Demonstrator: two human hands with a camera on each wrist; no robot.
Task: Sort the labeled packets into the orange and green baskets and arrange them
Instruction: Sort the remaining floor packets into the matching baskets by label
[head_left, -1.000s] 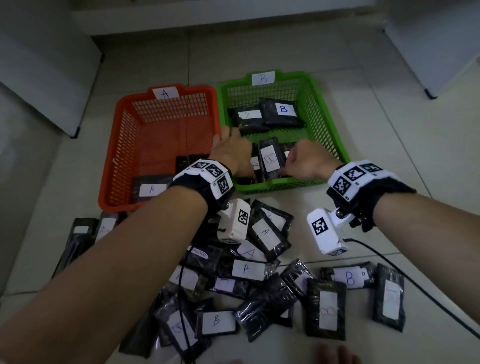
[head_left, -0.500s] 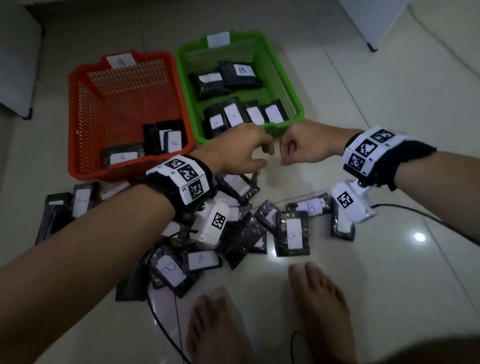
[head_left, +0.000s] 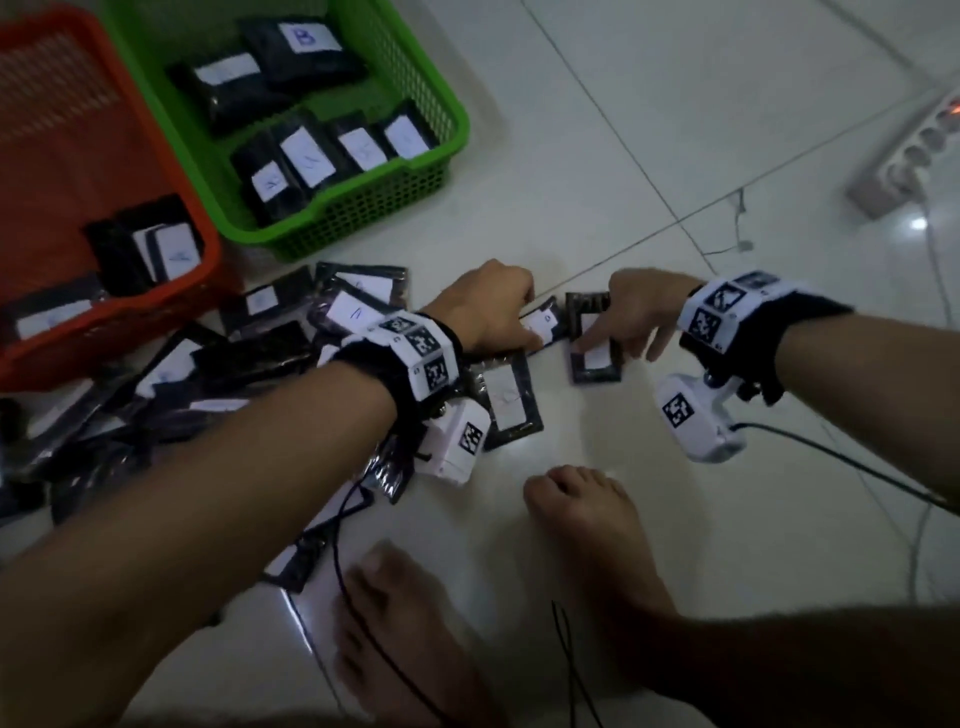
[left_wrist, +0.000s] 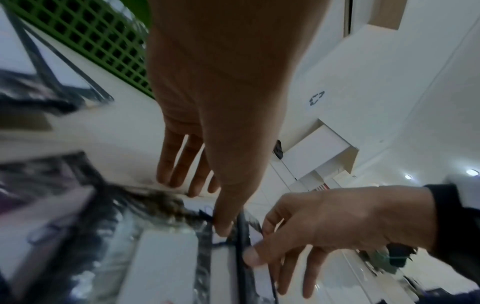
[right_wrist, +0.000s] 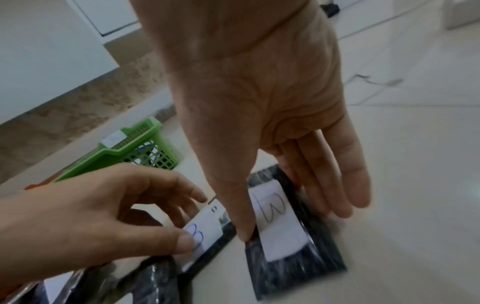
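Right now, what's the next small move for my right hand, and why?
Probably close the right hand on its packet and lift: thumb and fingers straddle it on the floor, its label reads B, so the green basket suits.

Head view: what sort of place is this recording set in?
Probably a room in a home, with the work done on the floor: a glossy pale tiled floor, the person's bare feet on it, and a power strip lying on the tiles.
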